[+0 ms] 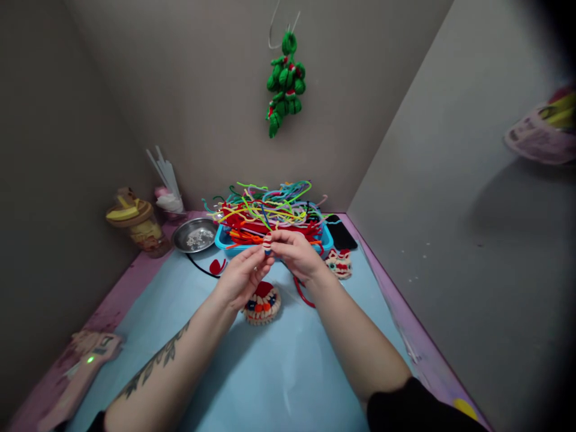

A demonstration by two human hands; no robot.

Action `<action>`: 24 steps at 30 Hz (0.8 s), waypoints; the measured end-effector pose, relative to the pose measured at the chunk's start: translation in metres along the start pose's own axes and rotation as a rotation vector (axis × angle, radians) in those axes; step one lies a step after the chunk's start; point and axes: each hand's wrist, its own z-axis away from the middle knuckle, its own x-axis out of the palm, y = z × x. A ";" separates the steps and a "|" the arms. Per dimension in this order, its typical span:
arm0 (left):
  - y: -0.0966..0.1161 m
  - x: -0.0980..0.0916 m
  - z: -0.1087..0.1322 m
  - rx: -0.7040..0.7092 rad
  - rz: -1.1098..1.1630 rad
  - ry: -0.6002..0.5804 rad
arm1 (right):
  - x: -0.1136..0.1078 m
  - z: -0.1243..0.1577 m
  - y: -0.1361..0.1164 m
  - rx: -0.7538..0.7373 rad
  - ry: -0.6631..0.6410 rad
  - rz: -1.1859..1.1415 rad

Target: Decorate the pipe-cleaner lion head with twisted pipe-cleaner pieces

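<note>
Between the fingertips of both hands is a small red-and-white striped piece [267,243], partly covered by the fingers. My left hand [245,273] pinches it from the lower left, and my right hand [297,255] pinches it from the right. Below my left hand, a round cream piece [262,305] with a red top and orange and dark blue spots lies on the blue sheet [288,366]. A cream-and-red piece [339,264] lies right of my right hand. Just behind the hands, a blue basket [221,239] is heaped with coloured fuzzy strips [270,207].
A metal bowl [195,235] with small white bits, a cup [146,231] and a holder with white sticks [168,189] stand back left. A black phone [342,233] lies back right. A pink device [92,360] is front left. Green ornament [287,81] hangs on the wall.
</note>
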 end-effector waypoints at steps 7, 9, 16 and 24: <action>0.000 0.001 0.000 -0.003 -0.006 -0.024 | 0.004 -0.001 0.005 0.154 -0.046 -0.263; -0.001 0.002 0.000 0.010 -0.006 -0.034 | 0.005 -0.001 0.005 0.155 -0.070 -0.292; -0.001 0.002 -0.001 0.025 -0.006 -0.027 | 0.008 0.000 0.007 0.153 -0.043 -0.312; 0.003 0.000 0.001 0.182 -0.142 0.019 | 0.006 0.001 0.001 -0.001 0.018 -0.052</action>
